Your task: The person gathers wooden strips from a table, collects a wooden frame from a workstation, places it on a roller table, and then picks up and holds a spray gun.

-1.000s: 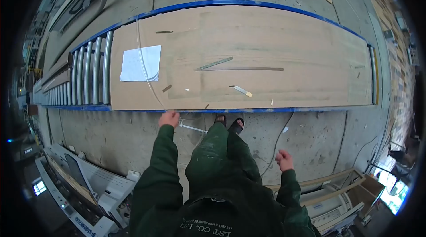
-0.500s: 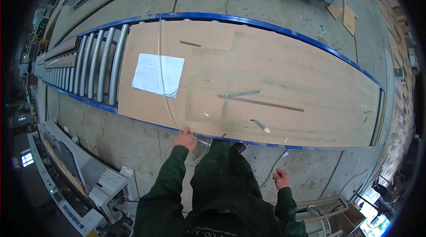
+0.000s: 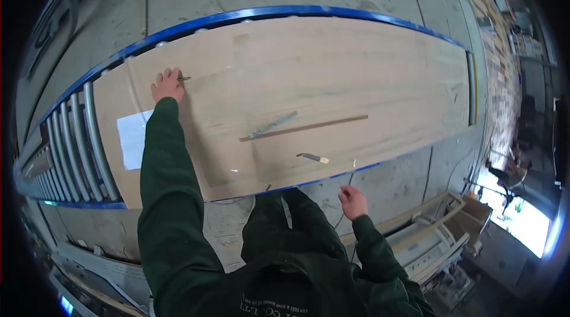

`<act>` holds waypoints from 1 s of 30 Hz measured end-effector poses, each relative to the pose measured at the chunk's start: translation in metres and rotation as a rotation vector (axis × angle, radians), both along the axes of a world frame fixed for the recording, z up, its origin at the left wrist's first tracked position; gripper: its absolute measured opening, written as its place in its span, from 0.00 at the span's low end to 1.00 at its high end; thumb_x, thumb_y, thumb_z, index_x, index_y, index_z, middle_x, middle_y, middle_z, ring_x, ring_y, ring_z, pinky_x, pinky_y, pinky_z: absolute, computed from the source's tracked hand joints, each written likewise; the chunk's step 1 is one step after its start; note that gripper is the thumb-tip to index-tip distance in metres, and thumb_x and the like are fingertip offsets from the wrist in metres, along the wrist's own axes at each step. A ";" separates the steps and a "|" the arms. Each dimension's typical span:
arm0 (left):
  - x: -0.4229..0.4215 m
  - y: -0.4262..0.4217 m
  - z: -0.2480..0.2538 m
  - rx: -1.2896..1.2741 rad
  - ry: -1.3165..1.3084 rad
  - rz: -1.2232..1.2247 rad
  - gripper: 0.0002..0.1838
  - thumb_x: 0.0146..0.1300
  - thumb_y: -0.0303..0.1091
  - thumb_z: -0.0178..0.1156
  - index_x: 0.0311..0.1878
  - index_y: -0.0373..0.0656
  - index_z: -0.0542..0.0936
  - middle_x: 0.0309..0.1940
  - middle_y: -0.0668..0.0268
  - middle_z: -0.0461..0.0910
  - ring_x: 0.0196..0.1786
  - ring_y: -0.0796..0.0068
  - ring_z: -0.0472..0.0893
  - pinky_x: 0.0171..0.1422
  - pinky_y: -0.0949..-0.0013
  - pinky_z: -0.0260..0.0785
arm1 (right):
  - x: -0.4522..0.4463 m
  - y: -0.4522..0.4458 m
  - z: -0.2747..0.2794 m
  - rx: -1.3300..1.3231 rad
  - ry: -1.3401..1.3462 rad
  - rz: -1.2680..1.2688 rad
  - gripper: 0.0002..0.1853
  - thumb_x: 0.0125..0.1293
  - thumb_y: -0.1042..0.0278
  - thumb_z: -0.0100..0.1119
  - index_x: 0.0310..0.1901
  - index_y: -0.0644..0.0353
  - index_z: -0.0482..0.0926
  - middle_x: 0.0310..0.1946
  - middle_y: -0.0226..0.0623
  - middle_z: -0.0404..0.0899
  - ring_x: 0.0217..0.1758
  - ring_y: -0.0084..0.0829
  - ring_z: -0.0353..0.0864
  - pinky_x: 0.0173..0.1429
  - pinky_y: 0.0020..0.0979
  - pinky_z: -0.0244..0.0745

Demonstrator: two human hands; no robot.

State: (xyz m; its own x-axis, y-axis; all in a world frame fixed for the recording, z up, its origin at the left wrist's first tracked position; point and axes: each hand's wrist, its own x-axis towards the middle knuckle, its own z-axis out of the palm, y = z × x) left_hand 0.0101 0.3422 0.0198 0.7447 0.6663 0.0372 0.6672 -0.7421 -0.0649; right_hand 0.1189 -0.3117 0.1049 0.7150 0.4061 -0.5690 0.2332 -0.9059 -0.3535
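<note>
My left hand (image 3: 167,84) reaches to the far side of a big tan board (image 3: 332,73), its fingers apart over a thin dark stick (image 3: 185,78). Part of the stick is under the hand, and whether the fingers touch it is unclear. A white paper sheet (image 3: 130,142) lies beside my left sleeve, which covers its right part. My right hand (image 3: 354,202) hangs loosely curled off the board's near edge, with nothing visible in it. On the board lie a long brown strip (image 3: 320,127), a greyish patterned strip (image 3: 274,124) across its left part, and a small pale-ended tool (image 3: 314,158).
The board rests on a roller conveyor with a blue frame (image 3: 261,13); bare rollers (image 3: 98,145) show at the left. A pale hose or cord (image 3: 133,88) crosses the board's left end. Wooden frames (image 3: 427,228) stand at the lower right.
My left hand has moved from the board's near edge across to the dark stick on the far side. The view has shifted and turned. My right hand stays beside the near edge.
</note>
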 end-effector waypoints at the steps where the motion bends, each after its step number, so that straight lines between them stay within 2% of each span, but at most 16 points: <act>1: 0.005 -0.002 -0.010 -0.014 0.007 -0.022 0.16 0.61 0.36 0.59 0.53 0.53 0.80 0.46 0.62 0.80 0.52 0.56 0.80 0.54 0.48 0.72 | 0.001 0.018 -0.008 0.056 -0.068 0.030 0.14 0.63 0.65 0.65 0.48 0.61 0.83 0.44 0.46 0.84 0.48 0.49 0.82 0.54 0.43 0.78; 3: 0.011 -0.008 -0.028 -0.118 -0.042 0.077 0.10 0.61 0.36 0.59 0.45 0.50 0.82 0.42 0.62 0.81 0.50 0.56 0.80 0.53 0.48 0.70 | 0.004 0.055 -0.024 0.136 -0.164 0.096 0.14 0.61 0.67 0.65 0.49 0.59 0.82 0.46 0.45 0.82 0.54 0.51 0.79 0.58 0.46 0.75; 4: 0.015 -0.020 -0.031 -0.122 -0.034 0.062 0.10 0.61 0.36 0.59 0.45 0.50 0.82 0.42 0.62 0.81 0.50 0.56 0.80 0.53 0.48 0.70 | 0.009 0.078 -0.027 0.160 -0.200 0.129 0.15 0.60 0.68 0.65 0.50 0.59 0.81 0.47 0.44 0.81 0.55 0.51 0.77 0.60 0.47 0.73; 6: 0.020 -0.061 -0.031 -0.213 -0.064 0.049 0.06 0.60 0.36 0.59 0.38 0.48 0.82 0.41 0.62 0.81 0.49 0.56 0.80 0.53 0.48 0.69 | 0.015 0.118 -0.031 0.226 -0.265 0.174 0.19 0.57 0.69 0.65 0.52 0.55 0.79 0.47 0.40 0.79 0.54 0.48 0.76 0.56 0.46 0.71; 8: 0.022 -0.108 -0.039 -0.408 -0.228 -0.082 0.07 0.61 0.37 0.60 0.40 0.48 0.82 0.40 0.61 0.81 0.47 0.54 0.80 0.53 0.48 0.68 | 0.018 0.138 -0.050 0.177 -0.323 0.226 0.20 0.56 0.68 0.66 0.52 0.54 0.78 0.47 0.39 0.78 0.54 0.45 0.76 0.56 0.44 0.70; 10: 0.034 -0.170 -0.027 -0.560 -0.215 -0.141 0.09 0.61 0.38 0.60 0.42 0.49 0.81 0.41 0.62 0.81 0.49 0.55 0.79 0.52 0.50 0.67 | 0.022 0.149 -0.060 0.122 -0.383 0.278 0.21 0.54 0.68 0.67 0.52 0.53 0.77 0.46 0.37 0.78 0.54 0.43 0.76 0.56 0.43 0.69; 12: 0.040 -0.226 -0.015 -0.542 -0.220 -0.301 0.11 0.59 0.37 0.61 0.45 0.47 0.80 0.44 0.62 0.80 0.50 0.56 0.77 0.53 0.51 0.66 | 0.025 0.150 -0.063 0.000 -0.263 0.296 0.21 0.55 0.72 0.65 0.52 0.52 0.76 0.46 0.39 0.79 0.54 0.42 0.76 0.58 0.45 0.69; 15: 0.041 -0.287 0.000 -0.443 -0.217 -0.365 0.14 0.57 0.35 0.63 0.47 0.45 0.79 0.45 0.63 0.78 0.52 0.57 0.76 0.54 0.52 0.65 | 0.023 0.142 -0.076 0.022 -0.190 0.243 0.18 0.54 0.72 0.65 0.48 0.52 0.75 0.47 0.38 0.78 0.55 0.42 0.75 0.57 0.45 0.69; 19: 0.021 -0.318 -0.027 -0.482 -0.174 -0.383 0.15 0.55 0.35 0.65 0.46 0.44 0.78 0.44 0.62 0.77 0.52 0.56 0.76 0.53 0.54 0.67 | 0.018 0.133 -0.089 -0.027 -0.163 0.297 0.19 0.53 0.71 0.66 0.48 0.52 0.74 0.48 0.38 0.76 0.56 0.43 0.74 0.56 0.46 0.70; 22: 0.016 -0.328 -0.027 -0.554 -0.134 -0.386 0.14 0.55 0.35 0.64 0.44 0.44 0.77 0.42 0.61 0.76 0.51 0.56 0.77 0.48 0.53 0.70 | 0.014 0.135 -0.081 -0.021 -0.248 0.170 0.22 0.50 0.69 0.69 0.48 0.52 0.75 0.48 0.37 0.75 0.54 0.42 0.75 0.56 0.45 0.71; 24: 0.015 -0.333 -0.027 -0.602 -0.086 -0.371 0.14 0.54 0.35 0.63 0.44 0.45 0.77 0.41 0.61 0.78 0.46 0.55 0.80 0.40 0.49 0.73 | 0.014 0.133 -0.077 -0.039 -0.254 0.012 0.22 0.51 0.70 0.68 0.49 0.54 0.75 0.51 0.39 0.75 0.56 0.44 0.75 0.56 0.46 0.72; 28: 0.024 -0.328 -0.017 -0.587 -0.034 -0.385 0.12 0.54 0.35 0.61 0.41 0.43 0.78 0.37 0.60 0.81 0.41 0.54 0.82 0.38 0.48 0.74 | 0.013 0.121 -0.070 -0.029 -0.240 -0.104 0.22 0.53 0.70 0.68 0.51 0.55 0.74 0.52 0.39 0.75 0.58 0.44 0.75 0.56 0.46 0.73; 30: 0.026 -0.317 -0.008 -0.863 -0.039 -0.300 0.10 0.55 0.37 0.62 0.36 0.41 0.79 0.32 0.58 0.83 0.37 0.54 0.84 0.38 0.51 0.75 | 0.010 0.111 -0.071 0.003 -0.213 -0.116 0.22 0.55 0.72 0.66 0.53 0.56 0.74 0.51 0.41 0.77 0.58 0.46 0.75 0.57 0.46 0.73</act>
